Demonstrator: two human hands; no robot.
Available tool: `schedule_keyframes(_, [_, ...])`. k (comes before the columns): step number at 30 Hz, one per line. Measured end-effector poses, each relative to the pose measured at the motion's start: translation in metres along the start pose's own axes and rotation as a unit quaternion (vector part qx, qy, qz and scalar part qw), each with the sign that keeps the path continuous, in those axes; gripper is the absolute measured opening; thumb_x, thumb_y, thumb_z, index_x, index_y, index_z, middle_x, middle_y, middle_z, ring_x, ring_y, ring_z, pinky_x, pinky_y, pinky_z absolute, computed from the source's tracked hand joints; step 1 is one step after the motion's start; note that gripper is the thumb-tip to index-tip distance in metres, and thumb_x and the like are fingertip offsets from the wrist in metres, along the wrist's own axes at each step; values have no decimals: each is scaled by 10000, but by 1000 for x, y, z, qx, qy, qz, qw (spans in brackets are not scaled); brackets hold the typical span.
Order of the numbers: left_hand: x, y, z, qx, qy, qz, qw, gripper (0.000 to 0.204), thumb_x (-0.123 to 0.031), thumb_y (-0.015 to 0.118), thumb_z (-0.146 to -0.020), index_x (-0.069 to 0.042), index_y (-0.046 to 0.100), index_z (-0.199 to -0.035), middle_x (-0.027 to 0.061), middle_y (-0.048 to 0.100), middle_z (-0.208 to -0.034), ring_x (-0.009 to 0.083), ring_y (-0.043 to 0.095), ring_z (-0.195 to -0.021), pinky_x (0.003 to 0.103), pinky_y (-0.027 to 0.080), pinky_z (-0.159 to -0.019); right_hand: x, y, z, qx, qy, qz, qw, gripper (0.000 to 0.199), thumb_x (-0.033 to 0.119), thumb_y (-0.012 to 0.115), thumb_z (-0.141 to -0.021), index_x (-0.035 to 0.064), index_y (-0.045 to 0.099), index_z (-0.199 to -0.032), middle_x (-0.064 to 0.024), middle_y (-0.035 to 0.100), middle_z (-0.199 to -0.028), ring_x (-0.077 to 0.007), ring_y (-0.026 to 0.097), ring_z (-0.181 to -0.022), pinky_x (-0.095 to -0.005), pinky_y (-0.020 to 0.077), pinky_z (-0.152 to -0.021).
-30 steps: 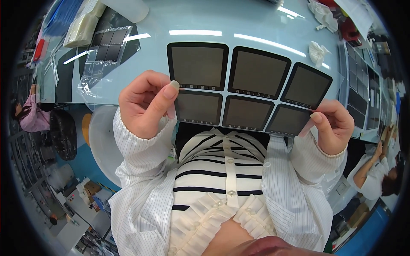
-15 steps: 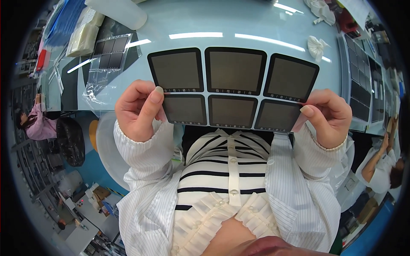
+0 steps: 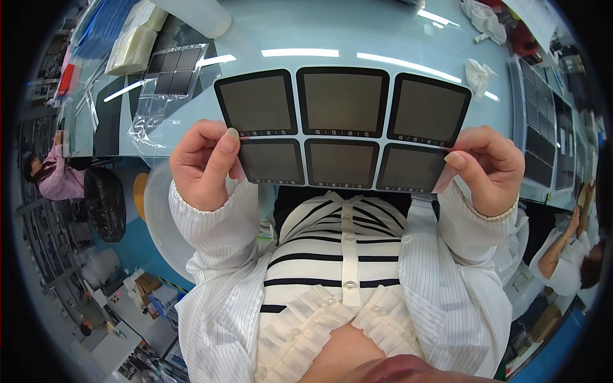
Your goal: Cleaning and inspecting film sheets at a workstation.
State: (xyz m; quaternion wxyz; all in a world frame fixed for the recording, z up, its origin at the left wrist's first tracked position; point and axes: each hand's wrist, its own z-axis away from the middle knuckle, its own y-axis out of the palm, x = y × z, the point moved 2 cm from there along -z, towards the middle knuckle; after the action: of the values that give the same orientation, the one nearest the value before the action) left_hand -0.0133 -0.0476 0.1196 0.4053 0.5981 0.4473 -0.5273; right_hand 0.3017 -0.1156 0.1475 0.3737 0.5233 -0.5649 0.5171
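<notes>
Held up in front of me is a clear sheet of black-framed dark panels (image 3: 342, 102), set out in two rows of three. Small marks run along each panel's lower border. My left hand (image 3: 207, 163) pinches the sheet's left edge between thumb and fingers. At the opposite edge, my right hand (image 3: 486, 167) grips it the same way, thumb on the near face. The sheet is lifted off the table and bows slightly. Its back and the fingers behind it are hidden.
On the left of the table (image 3: 268, 29) lie a clear bag of dark panels (image 3: 174, 71), wrapped pale stacks (image 3: 135, 38) and a white cylinder (image 3: 201, 16). Crumpled white tissue (image 3: 479, 78) and more panel sheets (image 3: 537, 121) are at right. Co-workers sit at both sides.
The sheet has shifted slightly left and tilted a little in my hands. My grip at both edges stays the same. The table's contents appear slightly to the right on the far side.
</notes>
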Motion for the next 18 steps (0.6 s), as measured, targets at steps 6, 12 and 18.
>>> schedule_keyframes(6, [-1,-1,0,-5,-5,0,1000,133,-127,591,-856,3,561,-845,47,589,-692,69,483,-479,180,372,-441,0,5,1,-52,22,-53,997,61,-63,621,-769,-82,583,-812,-103,620,-660,-132,610,-529,-196,469,-479])
schedule_keyframes(12, [-3,-1,-2,0,-6,1,1000,138,-131,596,-855,4,566,-847,46,591,-702,66,477,-490,178,373,-446,2,4,1,-16,-7,-12,1000,123,58,587,-846,-49,528,-838,-106,597,-701,-173,615,-498,-222,466,-456])
schedule_keyframes(18, [-3,-1,-2,4,-3,-1,1000,134,-130,594,-857,1,567,-857,48,593,-716,61,474,-498,176,373,-452,0,6,1,-19,-7,-9,1000,131,64,591,-845,-48,523,-831,-101,597,-684,-178,623,-507,-221,468,-459])
